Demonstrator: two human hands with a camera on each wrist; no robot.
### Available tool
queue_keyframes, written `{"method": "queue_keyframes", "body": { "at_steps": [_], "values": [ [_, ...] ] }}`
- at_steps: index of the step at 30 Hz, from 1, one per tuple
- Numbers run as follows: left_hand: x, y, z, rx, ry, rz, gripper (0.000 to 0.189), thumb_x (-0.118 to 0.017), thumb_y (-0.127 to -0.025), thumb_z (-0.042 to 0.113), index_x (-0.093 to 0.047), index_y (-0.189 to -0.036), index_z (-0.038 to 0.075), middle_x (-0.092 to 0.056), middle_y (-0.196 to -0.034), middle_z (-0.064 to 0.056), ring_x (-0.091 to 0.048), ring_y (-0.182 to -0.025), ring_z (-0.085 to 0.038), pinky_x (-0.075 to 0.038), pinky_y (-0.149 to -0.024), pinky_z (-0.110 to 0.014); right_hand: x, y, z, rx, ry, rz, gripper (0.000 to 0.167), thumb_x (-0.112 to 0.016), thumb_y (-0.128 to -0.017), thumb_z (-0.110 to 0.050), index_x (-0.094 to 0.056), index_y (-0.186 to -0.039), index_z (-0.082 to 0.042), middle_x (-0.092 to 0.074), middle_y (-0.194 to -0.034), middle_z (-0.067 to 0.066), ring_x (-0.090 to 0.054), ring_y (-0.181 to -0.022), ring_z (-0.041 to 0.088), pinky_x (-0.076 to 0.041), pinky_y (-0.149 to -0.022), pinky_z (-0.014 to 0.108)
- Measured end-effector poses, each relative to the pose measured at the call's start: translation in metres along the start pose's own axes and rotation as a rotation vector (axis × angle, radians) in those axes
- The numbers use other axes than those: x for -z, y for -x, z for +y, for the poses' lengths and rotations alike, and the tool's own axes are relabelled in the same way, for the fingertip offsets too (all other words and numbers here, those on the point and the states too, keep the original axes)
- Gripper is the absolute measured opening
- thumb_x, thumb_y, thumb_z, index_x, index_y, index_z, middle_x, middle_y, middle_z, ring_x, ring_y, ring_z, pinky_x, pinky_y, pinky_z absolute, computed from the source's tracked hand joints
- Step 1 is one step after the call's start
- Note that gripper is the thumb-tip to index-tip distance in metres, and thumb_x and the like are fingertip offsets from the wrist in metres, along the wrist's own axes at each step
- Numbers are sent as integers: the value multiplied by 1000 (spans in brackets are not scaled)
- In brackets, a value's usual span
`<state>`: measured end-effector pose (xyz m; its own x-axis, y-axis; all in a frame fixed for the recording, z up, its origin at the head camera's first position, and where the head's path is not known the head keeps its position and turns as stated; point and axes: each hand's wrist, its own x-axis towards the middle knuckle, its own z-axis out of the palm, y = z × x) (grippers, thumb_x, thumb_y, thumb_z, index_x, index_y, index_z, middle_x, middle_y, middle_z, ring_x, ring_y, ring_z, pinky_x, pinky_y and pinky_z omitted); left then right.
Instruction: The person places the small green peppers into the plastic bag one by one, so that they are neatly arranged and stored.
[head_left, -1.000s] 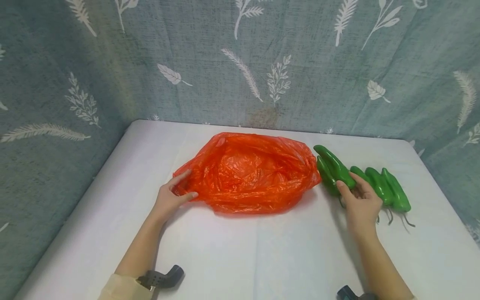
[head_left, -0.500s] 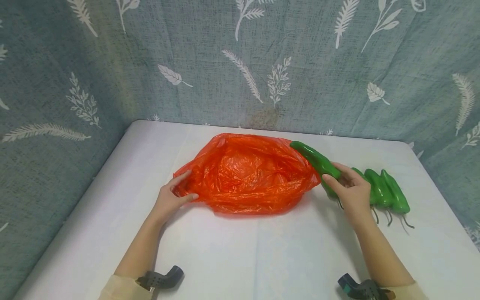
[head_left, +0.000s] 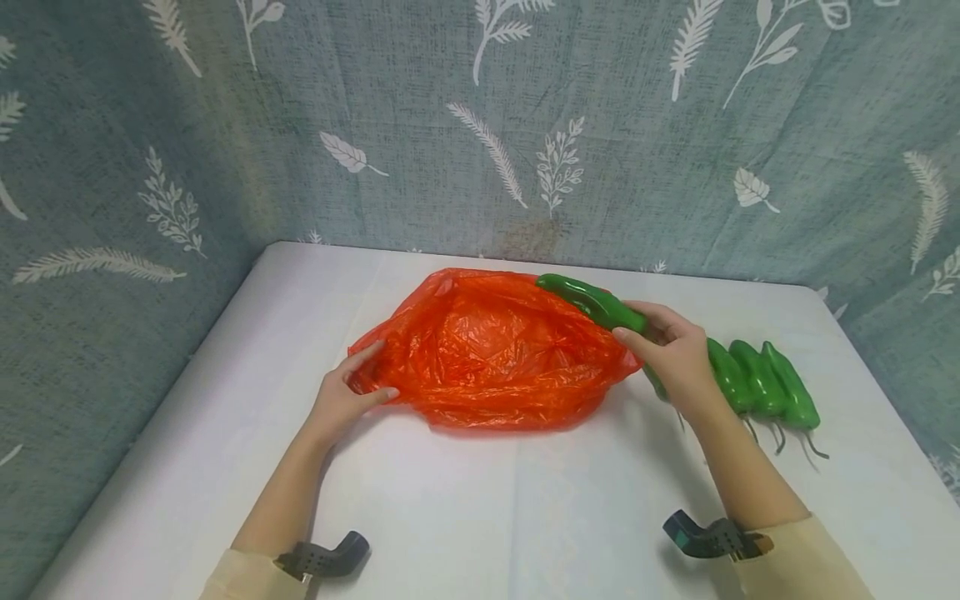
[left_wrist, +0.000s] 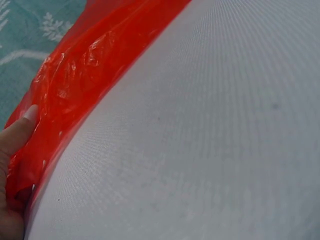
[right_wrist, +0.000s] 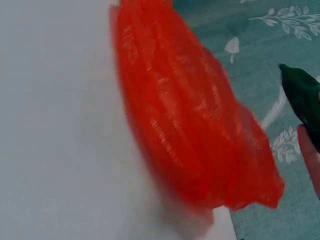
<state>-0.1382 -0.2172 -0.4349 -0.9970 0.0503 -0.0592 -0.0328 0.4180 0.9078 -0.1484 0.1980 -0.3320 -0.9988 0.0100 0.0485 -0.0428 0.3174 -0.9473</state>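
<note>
An orange-red plastic bag lies on the table with its mouth spread wide. At its left end, my left hand holds the plastic, thumb in front and fingers at the back; the thumb shows against the bag in the left wrist view. My right hand grips a green pepper between thumb and fingers. The pepper's tip points left, over the bag's back right rim. Another green pepper is partly hidden under the right hand. In the right wrist view, the held pepper shows at the right edge.
Several green peppers lie side by side on the right of the white table, stems toward the front. A teal curtain with white leaf prints stands behind the table and along its left side.
My right hand has carried the green pepper leftward from beside the bag to above its right rim, tilting it flatter. The left hand stays on the bag's left end.
</note>
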Motion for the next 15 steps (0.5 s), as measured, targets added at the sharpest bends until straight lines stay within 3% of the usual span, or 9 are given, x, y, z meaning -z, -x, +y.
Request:
{"method": "queue_keyframes", "body": {
  "at_steps": [6, 15],
  "values": [
    [1, 0, -2, -8, 4, -9, 80, -75, -79, 34, -36, -147, 20, -36, -149, -11, -29, -137, -32, -31, -107, -56, -7, -12, -10, -80, -3, -117, 56, -71, -84, -35, -55, -132, -11, -57, -129, 9, -58, -109, 12, -50, -91, 27],
    [0, 0, -2, 6, -6, -2, 80, -76, -78, 36, -36, -147, 22, -36, -149, -9, -30, -136, -30, -34, -107, -54, -19, -32, -21, -89, -21, -240, 53, -74, -83, -28, -56, -131, -15, -58, -127, 6, -57, -113, 18, -49, -93, 29]
  ]
}}
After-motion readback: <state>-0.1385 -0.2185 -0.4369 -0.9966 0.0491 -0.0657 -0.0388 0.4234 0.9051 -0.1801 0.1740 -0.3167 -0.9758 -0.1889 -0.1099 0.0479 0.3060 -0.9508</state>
